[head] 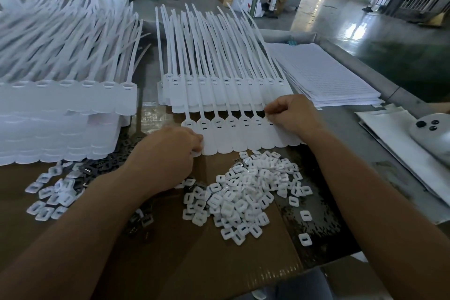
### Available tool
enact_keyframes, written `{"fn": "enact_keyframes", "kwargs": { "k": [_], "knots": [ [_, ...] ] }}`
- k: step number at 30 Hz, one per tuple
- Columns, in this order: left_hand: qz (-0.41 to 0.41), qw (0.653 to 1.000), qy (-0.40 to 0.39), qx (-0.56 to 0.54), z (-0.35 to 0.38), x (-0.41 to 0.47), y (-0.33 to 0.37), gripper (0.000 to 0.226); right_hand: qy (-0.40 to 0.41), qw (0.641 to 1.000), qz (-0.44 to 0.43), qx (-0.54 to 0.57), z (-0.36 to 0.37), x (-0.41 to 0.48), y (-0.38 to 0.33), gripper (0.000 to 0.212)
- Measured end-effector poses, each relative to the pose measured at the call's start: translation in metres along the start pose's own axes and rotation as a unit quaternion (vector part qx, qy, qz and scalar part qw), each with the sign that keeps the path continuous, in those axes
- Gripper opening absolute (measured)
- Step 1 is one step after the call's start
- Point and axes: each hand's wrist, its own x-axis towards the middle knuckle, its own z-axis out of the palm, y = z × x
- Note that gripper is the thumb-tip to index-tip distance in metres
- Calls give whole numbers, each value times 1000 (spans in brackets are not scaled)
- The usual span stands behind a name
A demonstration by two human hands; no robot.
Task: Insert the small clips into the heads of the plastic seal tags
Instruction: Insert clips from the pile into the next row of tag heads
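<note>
Gripping the tag row point(243, 140), left hand point(168, 156) curls while right hand point(293, 114) pinches a head point(269, 121)

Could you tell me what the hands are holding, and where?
The left hand grips the front row of seal tags at its left-end flag. The right hand pinches at the row's rightmost head; any clip there is hidden.

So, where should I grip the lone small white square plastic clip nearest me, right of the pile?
Pinch the lone white square plastic clip by two opposite outer edges, from above: it lies flat, slot up, with clear space around it.
</note>
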Motion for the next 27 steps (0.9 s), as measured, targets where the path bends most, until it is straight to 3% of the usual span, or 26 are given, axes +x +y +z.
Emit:
{"fn": "enact_keyframes", "kwargs": {
  "k": [6,15,21,27],
  "knots": [
    [-6,1000,15,-5,2,-1,0,45,-19,998,14,-52,-3,4,-6,28],
    [1,1000,18,-5,3,-5,0,42,29,998,-45,-19,-12,-19,-4,13],
    [12,999,31,-18,1,-6,-1,45,-125,988,-70,-57,-29,-58,-12,16],
    [13,999,33,-23,1,-5,-1,45,-121,983,-20,-134,-22,-64,-8,16]
  ]
}}
